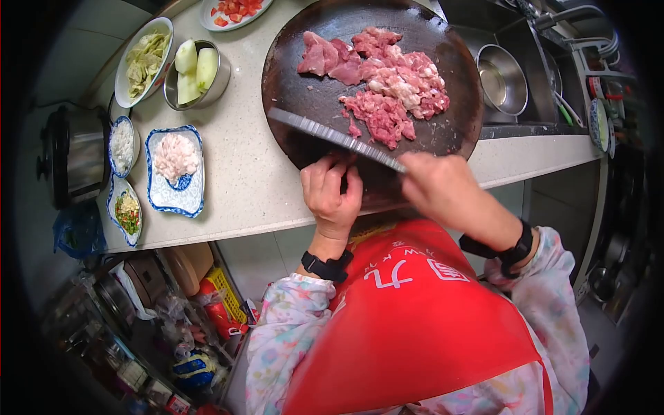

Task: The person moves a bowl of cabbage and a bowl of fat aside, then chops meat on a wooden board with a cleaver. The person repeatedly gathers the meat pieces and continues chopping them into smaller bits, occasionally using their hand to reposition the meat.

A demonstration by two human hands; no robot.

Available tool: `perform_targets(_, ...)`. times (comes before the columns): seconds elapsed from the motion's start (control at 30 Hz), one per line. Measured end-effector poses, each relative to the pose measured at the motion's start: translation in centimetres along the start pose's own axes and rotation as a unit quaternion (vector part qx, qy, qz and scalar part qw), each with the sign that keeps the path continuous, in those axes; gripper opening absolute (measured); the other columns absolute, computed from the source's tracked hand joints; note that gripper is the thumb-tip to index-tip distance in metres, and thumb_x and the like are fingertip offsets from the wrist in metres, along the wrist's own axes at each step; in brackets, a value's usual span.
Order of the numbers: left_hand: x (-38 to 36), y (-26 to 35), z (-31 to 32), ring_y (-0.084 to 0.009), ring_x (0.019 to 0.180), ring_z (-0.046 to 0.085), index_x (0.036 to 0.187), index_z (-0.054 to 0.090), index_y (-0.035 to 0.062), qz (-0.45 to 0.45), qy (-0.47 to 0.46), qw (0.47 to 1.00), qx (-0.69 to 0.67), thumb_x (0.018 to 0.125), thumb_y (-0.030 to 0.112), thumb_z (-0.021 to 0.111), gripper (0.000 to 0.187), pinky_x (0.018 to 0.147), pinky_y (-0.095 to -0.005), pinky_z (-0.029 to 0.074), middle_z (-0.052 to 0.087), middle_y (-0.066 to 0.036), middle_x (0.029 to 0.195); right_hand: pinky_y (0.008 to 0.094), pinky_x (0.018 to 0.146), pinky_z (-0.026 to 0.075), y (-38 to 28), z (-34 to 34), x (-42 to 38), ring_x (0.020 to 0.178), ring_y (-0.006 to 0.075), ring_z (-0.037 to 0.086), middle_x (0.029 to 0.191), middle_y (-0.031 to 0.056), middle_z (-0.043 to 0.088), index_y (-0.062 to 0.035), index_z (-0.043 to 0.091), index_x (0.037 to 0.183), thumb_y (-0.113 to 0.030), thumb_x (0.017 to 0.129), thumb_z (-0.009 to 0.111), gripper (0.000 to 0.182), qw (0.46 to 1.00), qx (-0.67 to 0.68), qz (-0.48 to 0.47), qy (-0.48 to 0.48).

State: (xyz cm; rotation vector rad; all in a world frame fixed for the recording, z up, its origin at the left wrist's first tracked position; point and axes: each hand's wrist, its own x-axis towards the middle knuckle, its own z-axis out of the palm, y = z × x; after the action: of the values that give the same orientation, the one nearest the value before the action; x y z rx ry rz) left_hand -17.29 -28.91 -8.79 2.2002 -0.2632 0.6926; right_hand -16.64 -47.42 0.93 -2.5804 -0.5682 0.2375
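Observation:
My right hand [443, 183] is wrapped round the handle of a cleaver [332, 138], whose blade reaches leftward over the near part of a round dark cutting board [290, 62]. Just below the blade, my left hand [333, 194] is closed at the board's near edge with curled fingers. Its fingertips are partly behind the blade, and what they hold, if anything, is hidden. Raw meat lies beyond the cleaver: chopped pieces [387, 117], a paler fatty heap [415, 79] and larger slices [321, 55].
Left on the counter [242, 159] stand a blue-rimmed dish of pale minced food [174, 153], a metal bowl [220, 83] with peeled green vegetable pieces, and several small dishes. A plate of red pieces [236, 8] is at the back. The sink holds a metal bowl [501, 79].

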Motion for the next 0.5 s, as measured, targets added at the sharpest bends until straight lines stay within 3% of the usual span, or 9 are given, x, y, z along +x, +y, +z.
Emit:
perform_targets(0.07,-0.8,-0.4,0.3,-0.0282,0.084,0.059,0.086,0.064,0.0055,-0.014,0.009,1.000,0.019,0.069,-0.005,0.070,0.021,0.074,-0.0385,0.047,0.064,-0.010,0.093,0.0488,0.060,0.051,0.5,-1.0,0.1,0.067,0.0397,0.062,0.077,0.0194,0.063,-0.0020,0.055,0.092,-0.015,0.087,0.057,0.014,0.995,0.049,0.084,-0.008)
perform_targets(0.23,-0.4,-0.2,0.5,-0.0271,0.080,0.059,0.082,0.068,0.0092,-0.032,0.008,0.999,0.022,0.068,-0.003,0.071,0.019,0.075,-0.0370,0.047,0.067,-0.005,0.090,0.0427,0.055,0.050,-1.6,-1.3,-1.4,0.066,0.0313,0.064,0.078,0.0132,0.062,-0.0044,0.058,0.102,-0.014,0.083,0.061,0.022,0.999,0.026,-0.019,0.026)
perform_targets(0.4,0.7,1.1,0.3,-0.0272,0.084,0.061,0.088,0.069,0.0068,-0.077,0.012,0.997,0.002,0.072,-0.002,0.072,0.018,0.074,-0.0372,0.049,0.065,-0.010,0.090,0.0418,0.058,0.051,-1.3,-1.4,-1.2,0.069,0.0323,0.064,0.080,0.0138,0.062,-0.0026,0.059,0.104,-0.007,0.080,0.061,0.025,0.998,0.051,-0.003,0.047)
perform_targets(0.5,0.2,0.3,0.6,-0.0280,0.081,0.060,0.088,0.068,0.0046,-0.045,0.006,0.999,0.017,0.070,-0.004,0.072,0.020,0.072,-0.0381,0.049,0.063,-0.011,0.091,0.0415,0.058,0.052,-0.8,-1.2,-1.3,0.069,0.0325,0.064,0.080,0.0138,0.061,-0.0020,0.059,0.103,-0.005,0.079,0.061,0.025,0.996,0.062,0.004,0.056)
